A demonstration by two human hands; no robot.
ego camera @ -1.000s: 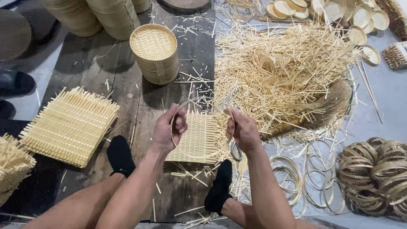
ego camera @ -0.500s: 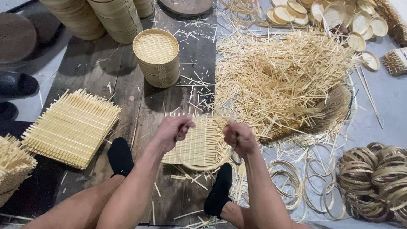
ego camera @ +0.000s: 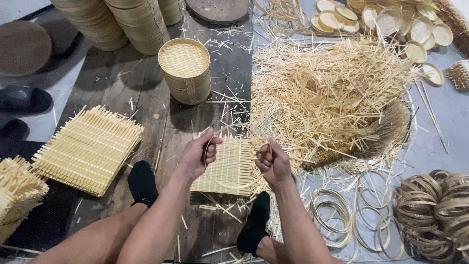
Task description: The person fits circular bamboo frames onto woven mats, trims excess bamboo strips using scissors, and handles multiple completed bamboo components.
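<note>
A small woven bamboo mat (ego camera: 229,166) lies on the dark wooden boards between my feet in black socks. My left hand (ego camera: 197,155) and my right hand (ego camera: 272,159) hover just above it, each pinching one end of a thin bamboo strip (ego camera: 239,185) that curves down in a loop across the mat. A big heap of loose bamboo sticks (ego camera: 327,98) lies just beyond my right hand.
A stack of round woven trays (ego camera: 185,68) stands behind the mat, with taller stacks (ego camera: 132,22) at the back. Square woven mats (ego camera: 88,149) are piled at left. Bamboo rings (ego camera: 337,210) and coiled hoops (ego camera: 435,205) lie at right. Small round trays (ego camera: 415,29) sit far right.
Both hands have risen slightly and drawn apart, pulling the thin strip into a wider loop over the mat. The mat itself has not moved.
</note>
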